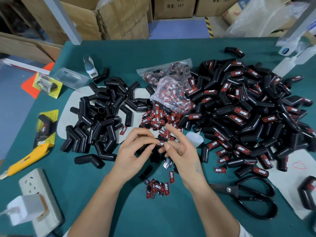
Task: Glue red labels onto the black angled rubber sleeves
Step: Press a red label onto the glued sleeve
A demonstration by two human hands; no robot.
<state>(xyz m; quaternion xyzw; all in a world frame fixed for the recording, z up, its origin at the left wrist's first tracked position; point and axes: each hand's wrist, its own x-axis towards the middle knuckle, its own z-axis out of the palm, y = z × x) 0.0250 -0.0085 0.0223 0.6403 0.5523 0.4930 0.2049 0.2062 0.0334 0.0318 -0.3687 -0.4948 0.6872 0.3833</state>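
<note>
Nearest to us are our two forearms, which come up from six o'clock to the middle of the green table [171, 219]. Our left hand [135, 149] curls its fingers around a black sleeve [143, 148] and holds it. Our right hand [179, 147] presses a red label [159, 144] on that sleeve with the thumb, while the other fingers are spread and almost straight. At ten o'clock from the hands lies a pile of plain sleeves [102, 117]. At two o'clock is a big pile of labelled sleeves [248, 113]. Loose labels [159, 117] lie at twelve o'clock, just beside a plastic bag [171, 86]. A small glue bottle [195, 136] lies at one o'clock, near the right hand. Black scissors [248, 197] are at four o'clock, and a yellow knife [27, 159] is at nine o'clock.
</note>
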